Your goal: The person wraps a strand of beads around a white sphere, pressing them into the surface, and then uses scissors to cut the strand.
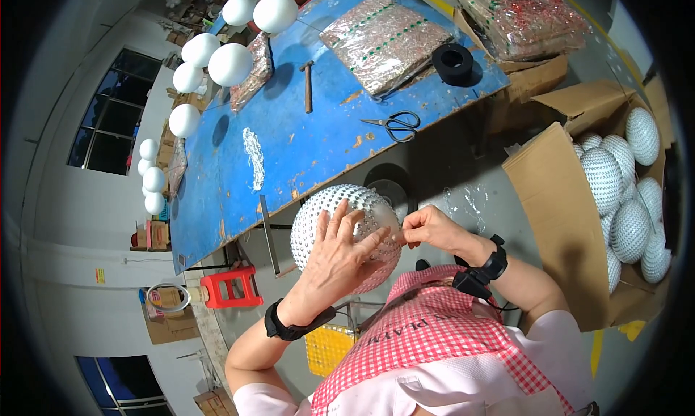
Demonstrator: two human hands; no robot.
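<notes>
A large white ball covered with rows of silvery studs (pixel 308 231) is in front of me, beside the table's near edge. The ball's right side has a smoother patch with few studs. My left hand (pixel 340 249) lies over the ball with fingers spread and curved, gripping it. My right hand (pixel 433 229) is closed in a pinch against the ball's right edge. Whatever lies between those fingertips is too small to make out. Part of the ball's lower side is hidden behind my left hand.
The blue table (pixel 289 148) bears a hammer (pixel 308 87), scissors (pixel 398 125), black tape (pixel 453 63), a plastic-wrapped pack (pixel 387 40) and a white strand pile (pixel 253 159). White balls (pixel 230 64) hang at left. Right, a cardboard box (pixel 557 221) holds several studded balls. A red stool (pixel 232 287) stands left.
</notes>
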